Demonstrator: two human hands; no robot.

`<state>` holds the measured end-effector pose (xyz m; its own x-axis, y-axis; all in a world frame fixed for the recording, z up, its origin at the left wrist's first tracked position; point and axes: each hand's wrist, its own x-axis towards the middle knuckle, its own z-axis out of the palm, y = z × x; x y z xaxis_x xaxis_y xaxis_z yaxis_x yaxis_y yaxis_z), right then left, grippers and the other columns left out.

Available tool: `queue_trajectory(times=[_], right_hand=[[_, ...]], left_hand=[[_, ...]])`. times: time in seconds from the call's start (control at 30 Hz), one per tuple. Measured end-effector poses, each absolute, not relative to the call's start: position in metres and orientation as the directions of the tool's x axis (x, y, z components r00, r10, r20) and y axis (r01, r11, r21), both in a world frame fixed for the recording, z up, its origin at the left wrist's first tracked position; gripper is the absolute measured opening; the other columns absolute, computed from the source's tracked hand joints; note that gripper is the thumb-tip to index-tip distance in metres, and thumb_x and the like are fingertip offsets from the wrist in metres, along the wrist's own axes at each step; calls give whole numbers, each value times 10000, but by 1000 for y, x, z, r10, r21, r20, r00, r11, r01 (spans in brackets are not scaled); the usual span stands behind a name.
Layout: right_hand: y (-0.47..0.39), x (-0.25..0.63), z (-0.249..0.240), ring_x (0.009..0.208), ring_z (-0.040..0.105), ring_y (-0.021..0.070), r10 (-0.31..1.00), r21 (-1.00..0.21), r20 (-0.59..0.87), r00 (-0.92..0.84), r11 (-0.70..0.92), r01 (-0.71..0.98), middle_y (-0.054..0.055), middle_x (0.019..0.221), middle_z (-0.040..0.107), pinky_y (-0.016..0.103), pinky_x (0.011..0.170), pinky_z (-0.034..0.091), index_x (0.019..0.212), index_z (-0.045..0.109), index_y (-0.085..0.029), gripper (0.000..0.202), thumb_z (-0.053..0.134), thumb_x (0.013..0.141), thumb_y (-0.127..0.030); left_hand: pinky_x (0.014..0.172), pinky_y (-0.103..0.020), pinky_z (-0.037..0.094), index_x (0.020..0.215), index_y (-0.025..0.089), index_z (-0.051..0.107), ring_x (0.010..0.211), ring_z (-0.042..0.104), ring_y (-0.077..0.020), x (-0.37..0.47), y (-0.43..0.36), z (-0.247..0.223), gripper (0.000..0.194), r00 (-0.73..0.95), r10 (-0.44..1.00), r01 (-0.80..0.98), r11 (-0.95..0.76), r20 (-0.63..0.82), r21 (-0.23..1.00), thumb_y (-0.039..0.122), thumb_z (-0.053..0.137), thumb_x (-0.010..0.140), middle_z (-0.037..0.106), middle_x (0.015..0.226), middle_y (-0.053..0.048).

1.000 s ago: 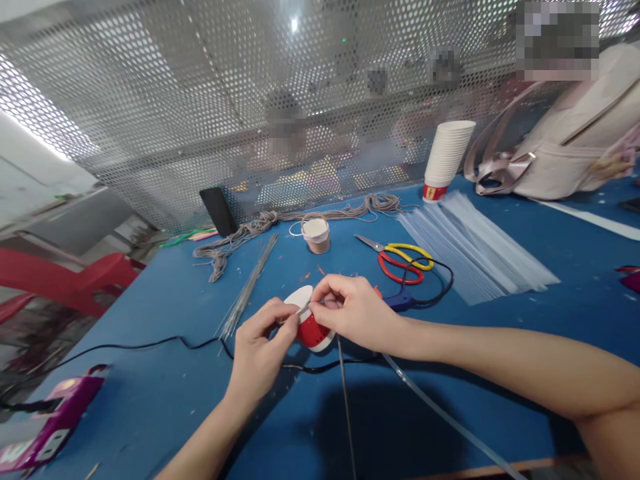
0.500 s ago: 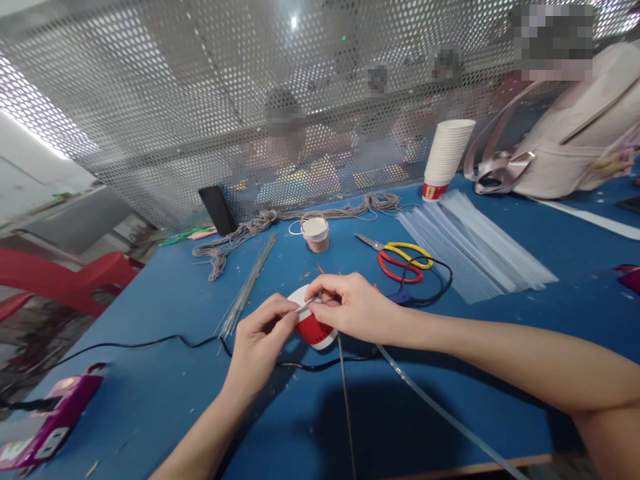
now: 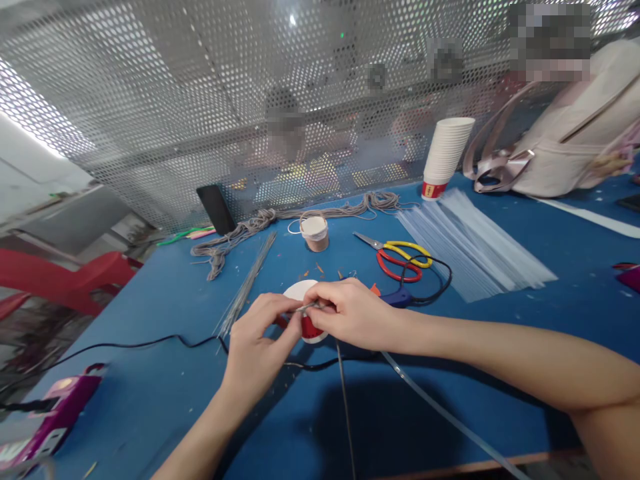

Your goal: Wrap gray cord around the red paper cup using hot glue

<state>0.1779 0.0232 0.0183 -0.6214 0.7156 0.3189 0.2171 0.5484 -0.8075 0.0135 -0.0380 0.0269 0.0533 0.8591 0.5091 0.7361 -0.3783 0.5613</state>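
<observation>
My left hand (image 3: 257, 343) pinches one end of a short stretch of grey cord (image 3: 306, 307) between thumb and fingertips. The fingertips of my right hand (image 3: 357, 313) close on that cord a little to the right. Just behind and below the fingers is a red and white paper cup (image 3: 300, 289), partly covered by both hands. From beneath my right hand a long thin grey strand (image 3: 345, 400) runs down to the table's front edge. Whether it joins the pinched cord is hidden. A blue glue gun (image 3: 399, 297) with an orange part lies behind my right wrist.
Scissors (image 3: 403, 260), a small wrapped cup (image 3: 316, 240), thin wires (image 3: 250, 283) and grey cord bundles (image 3: 345, 211) lie beyond my hands. Clear strips (image 3: 480, 250), stacked paper cups (image 3: 447, 157) and a backpack (image 3: 565, 147) are right. A black cable (image 3: 145, 345) crosses left, near a purple device (image 3: 60, 413).
Both hands keep their pinch on the cord. The cup has shifted slightly left and up beneath the fingers, so more of its white top shows.
</observation>
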Motion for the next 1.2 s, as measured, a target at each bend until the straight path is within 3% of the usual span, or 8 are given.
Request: queue_trajectory(times=[0.13, 0.3, 0.57, 1.2], right_hand=[[21, 179, 20, 524, 415, 81, 717, -829, 305, -627, 524, 196, -61, 565, 503, 210, 543, 309, 820, 655, -183, 98, 564, 803, -150], [21, 179, 17, 533, 447, 84, 736, -866, 303, -606, 478, 147, -78, 598, 501, 204, 537, 330, 988, 591, -194, 247, 564, 754, -122], [24, 177, 13, 544, 433, 77, 745, -840, 373, -553, 524, 139, -75, 580, 479, 204, 568, 346, 732, 550, -184, 102, 569, 745, -84], [22, 177, 15, 495, 382, 66, 751, -799, 420, -509, 572, 186, -87, 527, 417, 201, 554, 327, 701, 577, -170, 93, 587, 744, -88]], left_hand=[[582, -232, 485, 705, 190, 661, 622, 595, -122, 16, -38, 28, 119, -6, 887, 711, -321, 462, 626, 214, 579, 788, 665, 695, -1], [527, -212, 443, 641, 186, 636, 555, 541, -109, 16, -37, 31, 145, -103, 909, 681, -232, 404, 695, 224, 564, 760, 625, 629, 13], [440, -185, 415, 639, 184, 642, 473, 513, -87, 16, -37, 31, 125, -145, 933, 608, -178, 329, 773, 227, 571, 733, 631, 634, 16], [448, -203, 429, 660, 188, 677, 437, 491, -97, 17, -37, 31, 110, -189, 939, 578, -131, 288, 805, 232, 589, 709, 590, 506, 35]])
